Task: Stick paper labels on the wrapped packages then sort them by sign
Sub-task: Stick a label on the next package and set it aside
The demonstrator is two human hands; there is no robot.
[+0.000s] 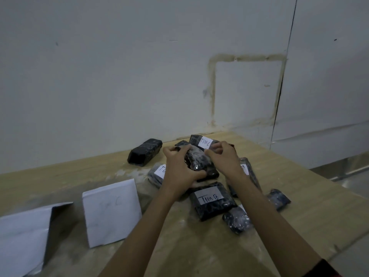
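Both hands are clamped on one wrapped package [197, 161]: the left hand [179, 170] curls round its left side, and the right hand [223, 156] pinches its far right edge. Just beyond the grip lies the TIM C package [203, 143]. Just nearer than the grip lies the TIM B package [211, 198].

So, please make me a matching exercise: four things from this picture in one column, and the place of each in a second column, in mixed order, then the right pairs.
Things
1. held package
2. TIM B package
3. long package, no label showing
4. white sign nearer the packages

Places
a. alone, close to the wall
b. gripped between left hand and right hand
c. upright, left of both arms
d. flat on the table, label up, nearer than both hands

Pairs: 1-b, 2-d, 3-a, 4-c
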